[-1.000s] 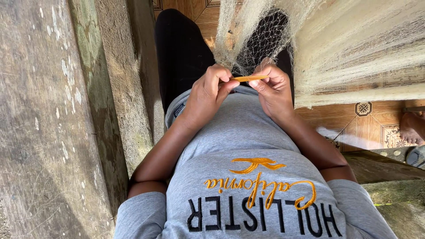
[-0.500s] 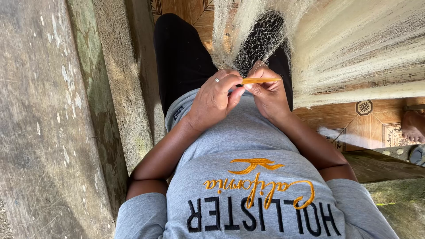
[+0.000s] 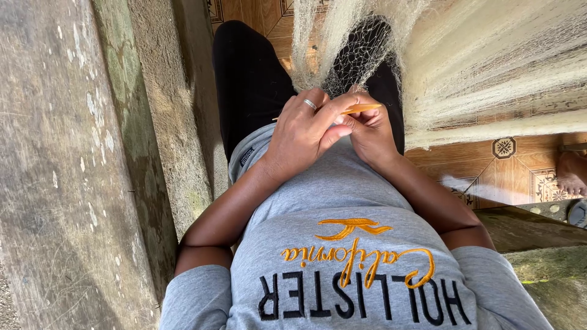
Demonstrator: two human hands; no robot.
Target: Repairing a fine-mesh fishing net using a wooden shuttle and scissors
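Seeing patterned tile floor (image 3: 489, 177), concrete wall (image 3: 61, 165) | both hands mid-frame | left hand (image 3: 302, 137) curled over, seemingly gripping netting needle (image 3: 362, 109); right hand (image 3: 370, 134) pinching it, net (image 3: 379, 49) above.

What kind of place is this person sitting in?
Probably a house porch or doorstep: a weathered concrete wall on one side, patterned floor tiles below, and a pale fishing net hanging in front.

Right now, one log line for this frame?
left hand: over right hand, on orange netting needle | right hand: gripping needle | pale fishing net: draped over lap
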